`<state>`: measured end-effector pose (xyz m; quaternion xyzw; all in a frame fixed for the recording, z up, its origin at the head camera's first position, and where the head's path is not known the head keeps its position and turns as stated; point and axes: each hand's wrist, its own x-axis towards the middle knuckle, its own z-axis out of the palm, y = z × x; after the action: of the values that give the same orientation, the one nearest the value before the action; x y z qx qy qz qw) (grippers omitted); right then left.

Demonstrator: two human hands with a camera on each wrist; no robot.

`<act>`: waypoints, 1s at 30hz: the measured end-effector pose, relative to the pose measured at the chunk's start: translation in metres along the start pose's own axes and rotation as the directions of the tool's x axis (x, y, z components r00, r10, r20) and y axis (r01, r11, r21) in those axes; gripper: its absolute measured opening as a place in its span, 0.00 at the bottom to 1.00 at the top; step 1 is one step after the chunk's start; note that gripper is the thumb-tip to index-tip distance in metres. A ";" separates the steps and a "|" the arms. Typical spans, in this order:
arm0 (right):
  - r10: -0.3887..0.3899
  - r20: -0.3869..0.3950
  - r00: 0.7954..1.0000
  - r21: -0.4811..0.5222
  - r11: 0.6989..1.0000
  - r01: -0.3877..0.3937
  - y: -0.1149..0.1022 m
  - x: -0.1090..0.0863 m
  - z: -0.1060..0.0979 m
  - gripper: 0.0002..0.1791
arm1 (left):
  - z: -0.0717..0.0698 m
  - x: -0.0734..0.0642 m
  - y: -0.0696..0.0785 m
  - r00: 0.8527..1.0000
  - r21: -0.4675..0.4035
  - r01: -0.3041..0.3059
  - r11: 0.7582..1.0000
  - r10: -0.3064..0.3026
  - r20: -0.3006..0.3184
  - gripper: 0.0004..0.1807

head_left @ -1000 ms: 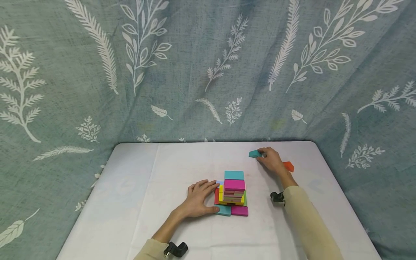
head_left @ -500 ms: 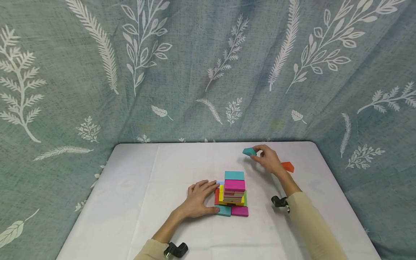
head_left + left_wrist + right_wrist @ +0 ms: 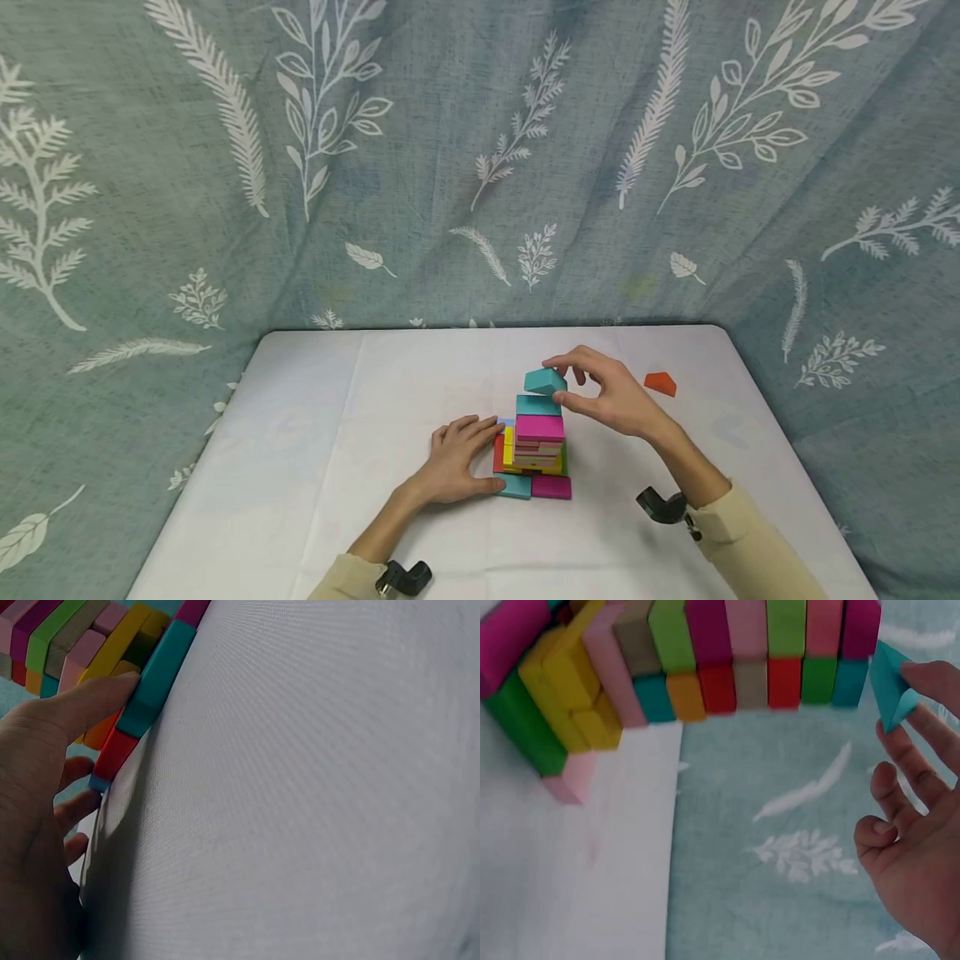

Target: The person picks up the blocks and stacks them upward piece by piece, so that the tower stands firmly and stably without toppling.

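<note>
My right hand (image 3: 615,396) pinches a teal wedge-shaped block (image 3: 543,382) between thumb and fingers, just above the tower's top. In the right wrist view the teal wedge-shaped block (image 3: 886,688) is at the tower's top end; whether they touch, I cannot tell. The tower of coloured blocks (image 3: 540,428) rises in two columns, a magenta and a teal block (image 3: 536,405) topmost. Around its foot lie flat blocks. My left hand (image 3: 456,465) rests beside the base, fingers spread and fairly straight; its thumb touches a teal base block (image 3: 159,679) in the left wrist view.
An orange angular block (image 3: 661,384) lies on the white table (image 3: 390,375) at the back right. Behind the table's far edge hangs a green-blue curtain (image 3: 420,167) with white leaf patterns. Yellow blocks (image 3: 581,660) flank the tower's foot in the right wrist view.
My right hand has carried the teal wedge-shaped block from the back right of the table leftward and nearer, to above the tower. My left hand has stayed at the base.
</note>
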<state>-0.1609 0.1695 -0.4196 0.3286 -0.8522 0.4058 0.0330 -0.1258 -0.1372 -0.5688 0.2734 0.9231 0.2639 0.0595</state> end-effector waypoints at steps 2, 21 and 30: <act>-0.015 0.025 1.000 -0.003 1.000 0.015 -0.005 -0.002 0.003 0.24 | 0.000 0.000 0.000 1.000 0.000 -0.004 1.000 0.004 -0.006 0.49; 0.003 0.098 0.995 -0.013 1.000 -0.001 -0.008 -0.005 0.012 0.23 | -0.004 -0.001 0.002 1.000 -0.011 -0.021 1.000 0.020 -0.017 0.48; 0.013 0.108 0.994 -0.019 1.000 -0.011 -0.008 -0.006 0.012 0.24 | -0.001 -0.001 0.000 1.000 0.000 -0.005 1.000 0.005 -0.008 0.49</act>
<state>-0.1491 0.1598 -0.4243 0.3446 -0.8585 0.3797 -0.0127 -0.1254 -0.1377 -0.5682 0.2745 0.9227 0.2650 0.0552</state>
